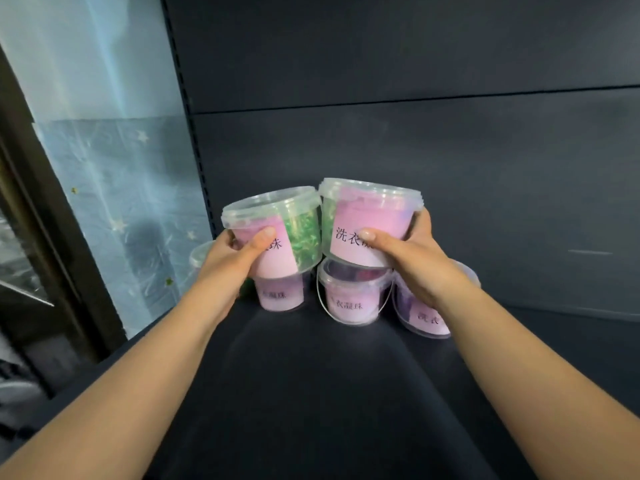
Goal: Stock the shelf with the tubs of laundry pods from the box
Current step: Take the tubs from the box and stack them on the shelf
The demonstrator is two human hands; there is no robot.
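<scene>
Obs.: both hands are reaching in over the dark shelf (311, 382), each carrying one tub of pods.

The left hand (225, 261) is gripping the left tub (298, 237) low on its wall, with the thumb lying across the pink label and the fingers wrapping behind. The right hand (415, 268) is clamping the right tub (370, 209) the same way. The hands are working apart. The two tubs are riding side by side, walls touching or very nearly so; I cannot tell which.

Both tubs are hanging over a row already standing at the back of the shelf:
- the rear-left tub (280, 296)
- the middle tub (349, 299), its wire handle drooping forward
- the rear-right tub (427, 317)
- a fourth tub (200, 252), showing only partly behind the left wrist

The right tub is sitting level, and its base seems to be meeting the lid of the middle tub, though contact is hidden. The left tub is leaning to the left above the rear-left tub.

Judgement: a second tier is probably being started. Gripping low is likely keeping the labels facing front and the bases free to settle on the lids below. The left tub is going to need levelling before release, or it risks sliding off the lid.

The box is not showing in this view.
</scene>
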